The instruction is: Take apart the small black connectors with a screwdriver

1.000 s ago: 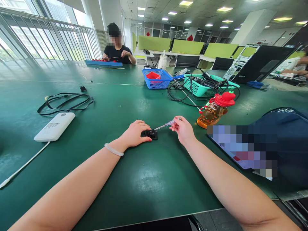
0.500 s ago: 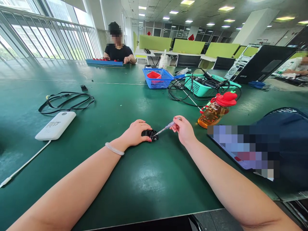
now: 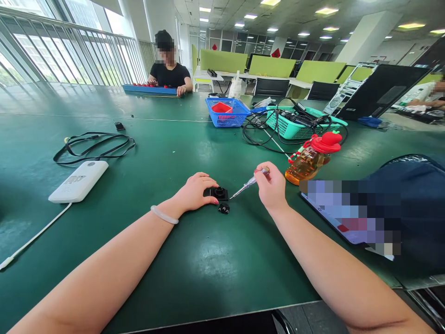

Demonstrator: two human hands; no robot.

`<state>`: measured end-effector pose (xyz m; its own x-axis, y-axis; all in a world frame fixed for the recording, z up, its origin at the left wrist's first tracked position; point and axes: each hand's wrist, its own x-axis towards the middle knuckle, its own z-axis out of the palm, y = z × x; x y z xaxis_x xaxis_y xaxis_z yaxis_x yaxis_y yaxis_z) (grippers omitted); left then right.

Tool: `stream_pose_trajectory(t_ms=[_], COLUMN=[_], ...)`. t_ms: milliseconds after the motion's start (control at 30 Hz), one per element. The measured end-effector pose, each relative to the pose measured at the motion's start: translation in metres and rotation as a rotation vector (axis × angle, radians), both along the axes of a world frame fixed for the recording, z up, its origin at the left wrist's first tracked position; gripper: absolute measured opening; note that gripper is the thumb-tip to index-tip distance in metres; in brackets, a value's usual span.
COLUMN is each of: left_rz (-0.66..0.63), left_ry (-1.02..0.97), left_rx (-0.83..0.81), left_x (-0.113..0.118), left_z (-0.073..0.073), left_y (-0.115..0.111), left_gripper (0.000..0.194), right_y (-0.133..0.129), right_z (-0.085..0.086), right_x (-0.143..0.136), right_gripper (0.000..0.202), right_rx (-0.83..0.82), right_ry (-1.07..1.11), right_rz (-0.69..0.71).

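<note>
"What's closest to us on the green tabletop?"

"A small black block with metal contacts, lying loose at about half past five from the black base with a raised ring. I'd give the block a little room, so that a slip of the tool doesn't send it skidding."

"And the base itself?"

"Flat on the table, pinned at its nine o'clock end by the left hand — half curled, thumb at the near edge, fingers over the far one. Sensible, I think: firm there, and thumb well back from the tool's path."

"How's the tool held?"

"The right hand, at three o'clock, is closed around the clear-handled screwdriver. Its tip sits at four o'clock, just beside the base's corner; I can't tell whether they touch. A shallow angle and light, short pushes would probably serve better than force."

"Anything beyond?"

"The red-capped bottle, near the right hand at two o'clock — watch that elbow. Farther off, the blue basket at twelve is no bother."
</note>
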<state>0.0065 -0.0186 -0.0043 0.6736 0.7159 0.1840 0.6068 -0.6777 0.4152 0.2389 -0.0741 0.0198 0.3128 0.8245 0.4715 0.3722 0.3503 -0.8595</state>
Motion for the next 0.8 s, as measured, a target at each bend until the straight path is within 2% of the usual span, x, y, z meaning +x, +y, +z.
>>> stream_pose_trajectory(t_ms=[133, 233, 467, 633, 800], left_rz=[0.014, 0.046, 0.045, 0.057, 0.025], left_ry=[0.01, 0.02, 0.011, 0.006, -0.001], left_rx=[0.003, 0.017, 0.037, 0.054, 0.072], left_x=[0.0, 0.0, 0.0, 0.0, 0.0], left_z=[0.001, 0.002, 0.004, 0.003, 0.001], left_y=[-0.001, -0.002, -0.004, -0.004, -0.003], left_gripper=[0.042, 0.038, 0.039, 0.039, 0.036], right_y=[-0.007, -0.013, -0.02, -0.019, -0.02], right_z=[0.003, 0.006, 0.011, 0.008, 0.013], right_x=[-0.005, -0.01, -0.014, -0.017, -0.018], right_gripper=[0.01, 0.011, 0.009, 0.007, 0.007], right_rx=[0.085, 0.076, 0.232, 0.304, 0.341], right_ry=[-0.019, -0.146, -0.389, -0.548, -0.686], right_rz=[0.079, 0.155, 0.018, 0.07, 0.149])
